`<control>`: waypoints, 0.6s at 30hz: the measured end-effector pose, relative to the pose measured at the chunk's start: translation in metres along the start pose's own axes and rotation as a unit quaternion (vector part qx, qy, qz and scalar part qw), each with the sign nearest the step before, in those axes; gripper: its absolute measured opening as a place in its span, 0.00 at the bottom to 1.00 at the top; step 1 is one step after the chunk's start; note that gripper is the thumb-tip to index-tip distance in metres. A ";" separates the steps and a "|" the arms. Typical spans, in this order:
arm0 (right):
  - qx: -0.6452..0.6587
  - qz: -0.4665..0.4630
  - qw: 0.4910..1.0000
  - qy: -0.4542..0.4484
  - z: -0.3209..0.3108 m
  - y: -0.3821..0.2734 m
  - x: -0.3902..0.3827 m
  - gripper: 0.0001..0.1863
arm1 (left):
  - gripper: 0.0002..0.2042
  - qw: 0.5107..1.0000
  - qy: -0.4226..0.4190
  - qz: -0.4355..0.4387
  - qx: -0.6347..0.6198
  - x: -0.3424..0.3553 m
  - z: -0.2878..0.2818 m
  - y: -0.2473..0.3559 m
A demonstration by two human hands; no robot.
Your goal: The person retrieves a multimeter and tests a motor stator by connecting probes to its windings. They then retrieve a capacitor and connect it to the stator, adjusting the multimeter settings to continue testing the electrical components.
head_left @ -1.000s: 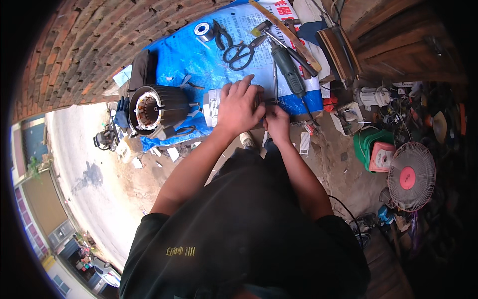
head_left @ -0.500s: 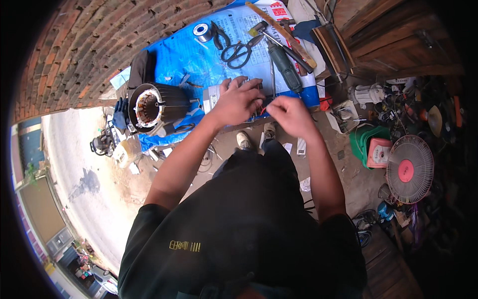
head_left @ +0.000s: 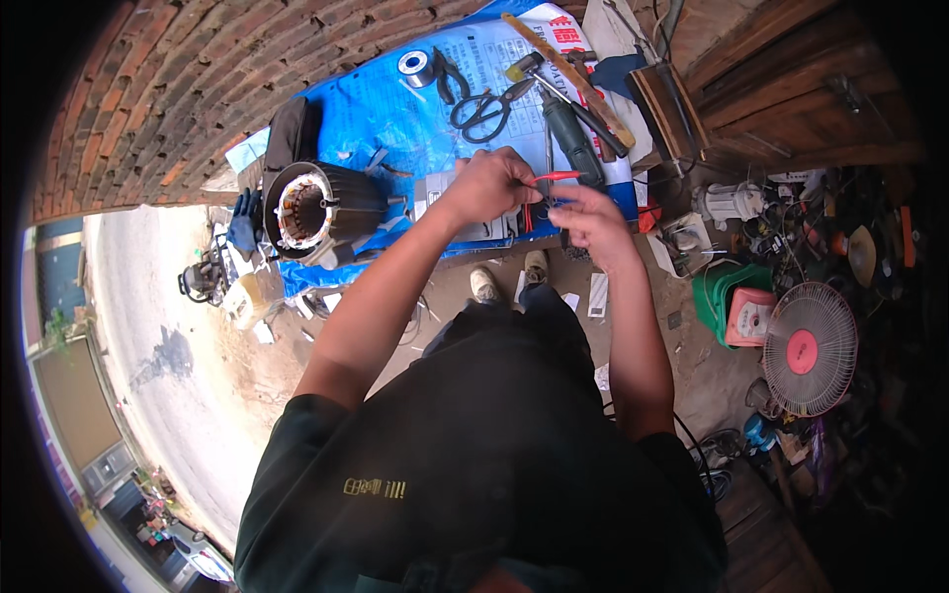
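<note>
My left hand (head_left: 489, 186) is closed in a pinch on a red test probe (head_left: 557, 177), which sticks out to the right from its fingertips. Below that hand, partly covered by it, lies a grey box-shaped device (head_left: 432, 191) at the table's near edge. Just right of it, my right hand (head_left: 599, 227) is held with bent fingers close to the probe. Whatever its fingertips pinch is too small to make out. To the left, a motor housing (head_left: 351, 211) lies on its side, its copper windings visible through the open end.
A blue sheet (head_left: 381, 114) covers the table. On it lie scissors (head_left: 481, 119), pliers (head_left: 452, 79), a solder spool (head_left: 416, 67), a green power tool (head_left: 571, 138) and a hammer (head_left: 559, 89). A fan (head_left: 811, 349) and a green bin (head_left: 707, 296) stand at right.
My left hand has gone from spread over the grey device to pinching the red probe, now raised. My right hand has turned and its fingers have opened somewhat.
</note>
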State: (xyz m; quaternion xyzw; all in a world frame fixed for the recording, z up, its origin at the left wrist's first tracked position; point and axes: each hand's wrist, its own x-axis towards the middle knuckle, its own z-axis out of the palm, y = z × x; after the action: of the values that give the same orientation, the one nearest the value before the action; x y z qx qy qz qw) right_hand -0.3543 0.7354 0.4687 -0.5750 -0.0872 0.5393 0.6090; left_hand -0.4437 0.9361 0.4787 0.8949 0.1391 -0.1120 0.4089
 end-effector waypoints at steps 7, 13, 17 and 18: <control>-0.232 -0.070 0.970 0.037 0.005 0.025 -0.010 0.12 | 0.09 0.990 0.081 -0.035 0.114 -0.009 0.004 0.030; -0.196 -0.078 0.976 0.053 0.005 0.025 -0.005 0.12 | 0.08 0.998 0.050 -0.019 0.012 0.000 0.002 0.011; -0.077 -0.158 0.975 0.136 0.013 0.032 0.004 0.12 | 0.08 0.997 0.053 0.027 -0.048 0.004 0.003 0.002; -0.068 -0.177 0.971 0.149 0.016 0.036 0.008 0.11 | 0.08 0.998 0.042 0.019 -0.043 0.004 0.002 0.003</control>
State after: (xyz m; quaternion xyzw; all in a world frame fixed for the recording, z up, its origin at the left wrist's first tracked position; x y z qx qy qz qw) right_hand -0.3828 0.7420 0.4415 -0.6644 -0.1319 0.3240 0.6605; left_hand -0.4389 0.9335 0.4779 0.8829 0.1437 -0.0605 0.4429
